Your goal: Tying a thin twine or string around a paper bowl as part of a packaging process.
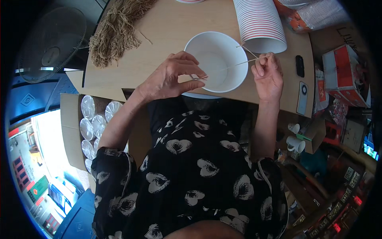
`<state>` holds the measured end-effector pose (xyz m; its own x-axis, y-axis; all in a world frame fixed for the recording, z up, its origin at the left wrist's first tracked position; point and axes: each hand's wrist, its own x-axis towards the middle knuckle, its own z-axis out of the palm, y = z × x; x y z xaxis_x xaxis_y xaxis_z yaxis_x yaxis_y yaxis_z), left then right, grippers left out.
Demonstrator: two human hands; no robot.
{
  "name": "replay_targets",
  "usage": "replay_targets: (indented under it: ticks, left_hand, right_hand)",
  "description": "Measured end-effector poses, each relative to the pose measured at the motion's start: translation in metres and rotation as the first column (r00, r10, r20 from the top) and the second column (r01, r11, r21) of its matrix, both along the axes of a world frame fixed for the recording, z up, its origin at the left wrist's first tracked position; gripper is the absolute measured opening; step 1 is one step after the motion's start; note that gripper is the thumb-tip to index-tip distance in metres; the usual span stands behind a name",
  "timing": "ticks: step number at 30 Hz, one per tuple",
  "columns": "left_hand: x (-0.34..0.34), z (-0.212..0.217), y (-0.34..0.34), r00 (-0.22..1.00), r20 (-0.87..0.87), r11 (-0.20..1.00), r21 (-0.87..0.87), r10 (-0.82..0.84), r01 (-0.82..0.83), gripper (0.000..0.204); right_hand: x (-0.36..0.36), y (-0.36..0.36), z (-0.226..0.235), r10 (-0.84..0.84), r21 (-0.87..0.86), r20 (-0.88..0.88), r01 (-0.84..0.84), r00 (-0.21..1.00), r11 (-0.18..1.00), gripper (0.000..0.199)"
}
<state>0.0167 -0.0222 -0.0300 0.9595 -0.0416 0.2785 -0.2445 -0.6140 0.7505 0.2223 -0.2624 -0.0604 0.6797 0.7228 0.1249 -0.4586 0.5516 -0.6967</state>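
A white paper bucket [217, 85] stands near the table's front edge, its mouth facing up. On its left, my left hand [171, 75] reaches over the rim, thumb and fingers closed in a pinch on a thin cord [197, 77]. Across the bucket, my right hand [269, 77] is raised just outside the rim, fingertips pinched on a pale cord [250, 61]. One stretch of this cord runs over the bucket's mouth; another slants to a knotted bit at the upper right rim. Whether both hands hold the same cord, I cannot tell.
A bundle of tan cords [113, 34] lies at the table's far left. Nested paper buckets [260, 26] lie at the back right, close to the bucket. A black object [299, 66] and a phone-like device [303, 98] sit near the right edge. Left below stands a carton [72, 131] of plastic-wrapped stacks.
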Motion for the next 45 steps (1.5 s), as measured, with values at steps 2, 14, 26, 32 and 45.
replay_targets:
  ticks: [2,14,26,32,45]
  left_hand:
    - [0.003,0.003,-0.002,1.000,-0.026,0.999,-0.032,0.011,-0.012,0.024]
    - [-0.003,0.011,0.005,0.993,0.095,0.962,0.269,-0.064,0.036,0.039]
    - [0.081,0.077,0.063,0.998,-0.054,0.953,-0.300,0.031,-0.046,0.022]
    - [0.214,0.072,0.192,0.984,0.053,0.302,-0.953,0.172,-0.001,0.016]
    - [0.260,-0.083,0.279,0.883,-0.138,-0.246,-0.969,0.448,-0.027,0.006]
  right_hand:
    - [0.001,0.002,0.003,0.014,0.030,0.007,-0.014,1.000,0.999,0.017]
    - [0.013,-0.006,-0.011,-0.057,-0.028,-0.078,0.055,0.995,0.998,0.013]
    - [-0.002,-0.059,-0.103,-0.366,-0.440,0.703,0.777,0.610,0.450,0.021]
    - [-0.009,-0.054,-0.130,-0.340,-0.513,0.673,0.745,0.657,0.425,0.013]
    - [-0.013,-0.056,-0.118,-0.329,-0.453,0.693,0.742,0.642,0.494,0.008]
